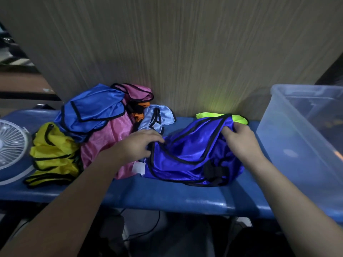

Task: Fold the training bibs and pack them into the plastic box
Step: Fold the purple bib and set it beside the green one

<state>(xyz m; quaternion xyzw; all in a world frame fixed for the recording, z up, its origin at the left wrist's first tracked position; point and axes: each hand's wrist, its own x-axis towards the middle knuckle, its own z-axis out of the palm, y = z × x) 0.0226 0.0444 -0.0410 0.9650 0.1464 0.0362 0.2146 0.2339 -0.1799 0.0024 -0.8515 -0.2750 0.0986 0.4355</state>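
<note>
A shiny purple-blue bib (193, 154) with black trim lies crumpled on the blue table (167, 197) in the middle. My left hand (138, 144) pinches its left edge. My right hand (241, 140) grips a bunch of its fabric at the upper right. A heap of other bibs sits to the left: blue (92, 110), pink (109, 141), yellow (53, 154), light blue (157, 117) and a bit of orange (139, 115). A neon green bib (239, 117) peeks out behind the purple one. The clear plastic box (304, 138) stands at the right with nothing visible inside.
A white fan (11, 143) lies at the table's left end. A pale wood-grain wall (176, 52) rises right behind the table. Cables and dark objects lie on the floor under the table's front edge.
</note>
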